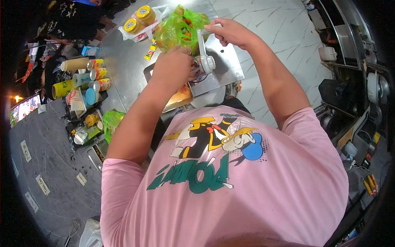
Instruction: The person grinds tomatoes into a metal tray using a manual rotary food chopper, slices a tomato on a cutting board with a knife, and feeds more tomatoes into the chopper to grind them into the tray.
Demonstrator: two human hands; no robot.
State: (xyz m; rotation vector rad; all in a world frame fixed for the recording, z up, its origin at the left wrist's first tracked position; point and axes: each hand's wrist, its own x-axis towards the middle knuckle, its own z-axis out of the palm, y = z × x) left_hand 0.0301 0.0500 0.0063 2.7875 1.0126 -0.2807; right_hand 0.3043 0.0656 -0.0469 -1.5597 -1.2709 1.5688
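Note:
My left hand [175, 66] is closed around the clear body of a hand-crank grinder [208, 63] with a white crank arm. Most of that body is hidden behind my fingers. Up and to the right, my right hand [232, 33] grips the handle at the end of the crank arm [201, 41]. Just beyond the grinder lies a green plastic bag [170, 31] with orange-red produce showing inside. A tray with a brownish-yellow surface [181, 101] sits under my left wrist, partly covered by my arm.
The metal table [123, 61] also bears two yellow-lidded jars [139, 19] in a white bag and a small yellow-green sachet [150, 51]. Left of it stand several cans and tubs [98, 74] on a dark counter [53, 148]. People are at the upper left. Shelves line the right.

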